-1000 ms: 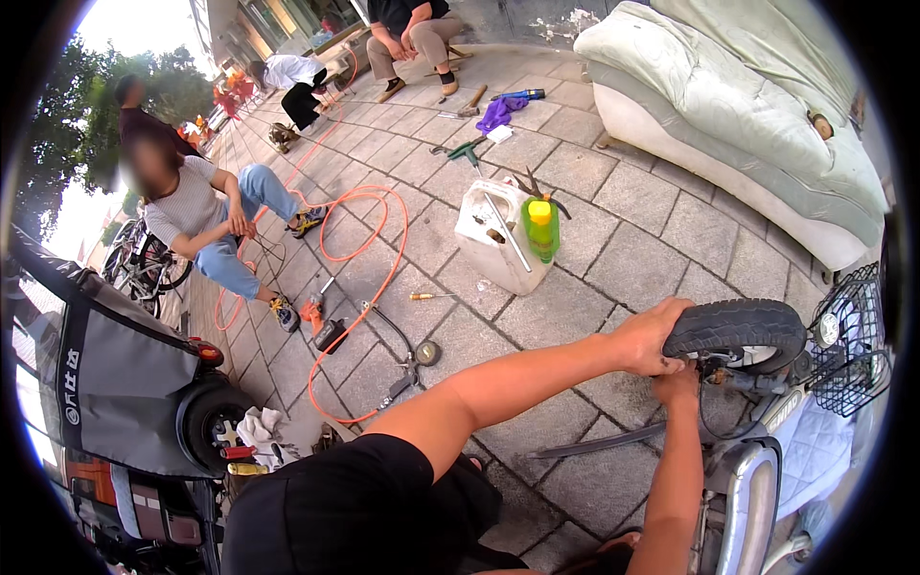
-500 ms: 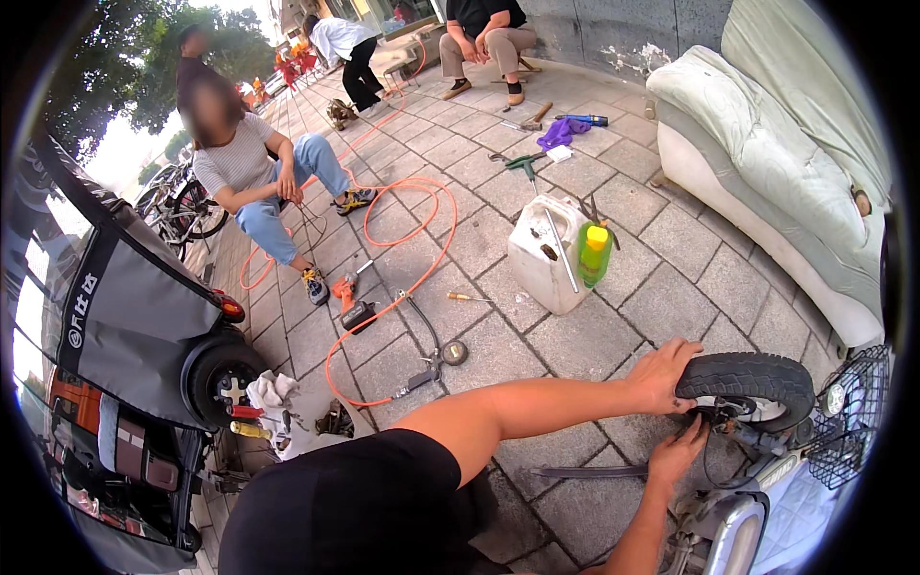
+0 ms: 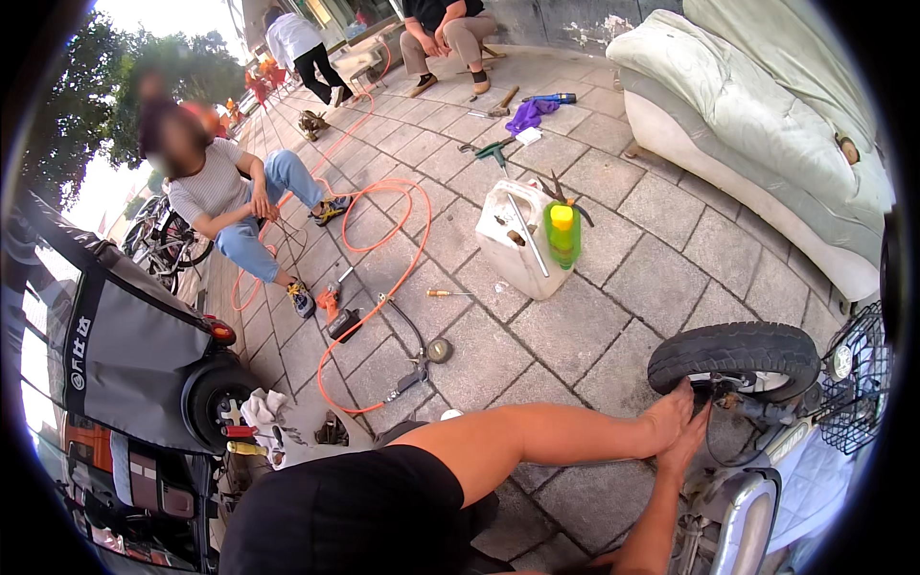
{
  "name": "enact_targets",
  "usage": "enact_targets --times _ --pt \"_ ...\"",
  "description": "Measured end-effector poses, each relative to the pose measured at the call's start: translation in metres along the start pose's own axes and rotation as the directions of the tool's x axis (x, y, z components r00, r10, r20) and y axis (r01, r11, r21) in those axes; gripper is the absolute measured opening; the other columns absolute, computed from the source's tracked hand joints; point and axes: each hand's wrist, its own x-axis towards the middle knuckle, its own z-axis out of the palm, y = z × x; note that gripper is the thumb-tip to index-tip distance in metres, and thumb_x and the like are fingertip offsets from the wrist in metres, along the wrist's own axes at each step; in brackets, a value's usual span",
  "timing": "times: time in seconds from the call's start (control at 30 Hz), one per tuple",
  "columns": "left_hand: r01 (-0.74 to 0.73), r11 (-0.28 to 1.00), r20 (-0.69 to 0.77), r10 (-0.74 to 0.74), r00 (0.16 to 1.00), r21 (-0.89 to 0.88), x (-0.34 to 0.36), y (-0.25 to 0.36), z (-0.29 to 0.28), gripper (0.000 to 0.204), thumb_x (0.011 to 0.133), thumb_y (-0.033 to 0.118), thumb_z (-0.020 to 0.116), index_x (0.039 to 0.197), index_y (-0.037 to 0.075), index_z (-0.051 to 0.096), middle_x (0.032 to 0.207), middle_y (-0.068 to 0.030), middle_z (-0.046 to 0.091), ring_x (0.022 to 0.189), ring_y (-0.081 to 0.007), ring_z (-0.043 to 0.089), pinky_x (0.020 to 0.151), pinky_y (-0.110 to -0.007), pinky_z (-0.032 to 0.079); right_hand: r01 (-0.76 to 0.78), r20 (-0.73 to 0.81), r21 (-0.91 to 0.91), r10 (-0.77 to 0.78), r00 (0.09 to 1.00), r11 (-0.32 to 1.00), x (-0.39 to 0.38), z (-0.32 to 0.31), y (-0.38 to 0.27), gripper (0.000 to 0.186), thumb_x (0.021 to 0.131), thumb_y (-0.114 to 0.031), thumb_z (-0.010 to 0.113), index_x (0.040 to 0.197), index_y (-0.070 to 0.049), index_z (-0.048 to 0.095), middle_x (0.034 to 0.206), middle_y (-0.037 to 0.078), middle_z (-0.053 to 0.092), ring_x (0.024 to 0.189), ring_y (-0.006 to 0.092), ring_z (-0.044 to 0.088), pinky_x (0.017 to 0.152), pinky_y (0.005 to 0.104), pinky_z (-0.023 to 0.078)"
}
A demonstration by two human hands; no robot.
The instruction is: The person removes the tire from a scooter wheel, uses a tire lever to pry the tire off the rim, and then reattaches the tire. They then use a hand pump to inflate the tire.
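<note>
A black-tyred wheel (image 3: 733,356) of a bike stands at the right, its pale rim showing on the near side. My left hand (image 3: 668,422) is at the wheel's near lower-left side, fingers bent and pressed together by the rim. Close beside it, my right hand (image 3: 686,445) reaches up from below, its fingers close together and partly covered by the left hand. What the fingers hold is hidden. The hub and fork (image 3: 733,391) are just right of both hands, and a thin dark cable (image 3: 711,446) hangs below.
A white jug (image 3: 517,251) and a green bottle with yellow cap (image 3: 563,237) stand ahead. An orange hose (image 3: 426,230) leads to an air gauge (image 3: 439,351); a cordless driver (image 3: 335,311) and a screwdriver (image 3: 439,293) lie nearby. A person (image 3: 216,187) sits at left. A covered sofa (image 3: 728,125) is far right.
My left hand has come off the tyre's outer side and moved down against my right hand at the rim. A dark strip near my right hand is out of sight now. The view has shifted slightly.
</note>
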Motion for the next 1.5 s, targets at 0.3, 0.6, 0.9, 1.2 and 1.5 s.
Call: enact_targets --times 0.3,0.6,0.9,1.2,1.5 --pt "-0.073 0.992 0.203 0.051 0.978 0.105 0.024 -0.002 0.058 0.062 0.103 0.030 0.054 0.153 -0.005 0.057 0.167 -0.0205 0.047 0.157 -0.0405 0.039 0.134 -0.054 0.016 0.068 -0.040 -0.085 -0.072 0.997 0.994 0.002 0.008 0.014 0.084 0.097 -0.023 0.070 0.166 0.001 0.031 0.164 0.032 0.042 0.153 0.0497 0.038 0.127 0.0533 0.032" --pt "-0.032 0.994 0.223 0.007 0.975 0.105 0.037 -0.013 0.011 0.036 0.096 0.018 0.059 0.121 -0.001 0.078 0.123 -0.0180 0.077 0.112 -0.0360 0.071 0.102 -0.046 0.052 -0.054 0.169 -0.159 0.081 0.982 0.986 0.017 -0.009 -0.006 0.085 0.102 -0.030 0.065 0.172 -0.006 0.022 0.173 0.024 0.034 0.155 0.0437 0.041 0.121 0.0454 0.042" --pt "-0.171 0.978 0.210 0.144 0.967 0.118 0.024 -0.036 -0.015 0.029 0.093 0.018 0.068 0.116 0.000 0.073 0.106 -0.0135 0.078 0.102 -0.0270 0.074 0.092 -0.043 0.050 -0.088 0.045 -0.219 0.100 0.994 0.972 0.000 -0.010 -0.022 0.082 0.091 -0.008 0.065 0.166 -0.005 0.034 0.164 0.019 0.048 0.123 0.0455 0.068 0.101 0.0484 0.059" --pt "-0.187 0.978 0.184 0.168 0.968 0.094 0.015 -0.030 -0.026 0.029 0.090 0.016 0.070 0.113 -0.001 0.075 0.102 -0.0106 0.078 0.099 -0.0250 0.073 0.094 -0.040 0.049 -0.119 0.252 -0.313 0.203 0.946 0.942 0.039 0.002 -0.007 0.037 0.098 -0.022 0.063 0.131 -0.008 0.058 0.157 0.019 0.052 0.122 0.0417 0.069 0.099 0.0492 0.059" --pt "-0.209 0.977 0.343 0.208 0.916 -0.036 0.022 -0.048 -0.022 0.039 0.093 0.019 0.071 0.129 0.002 0.075 0.134 -0.0153 0.072 0.120 -0.0300 0.070 0.104 -0.041 0.050 -0.111 0.220 -0.390 0.209 0.953 0.914 0.028 -0.001 -0.026 0.064 0.095 -0.023 0.068 0.154 -0.006 0.048 0.169 0.017 0.042 0.126 0.0392 0.069 0.098 0.0475 0.060"
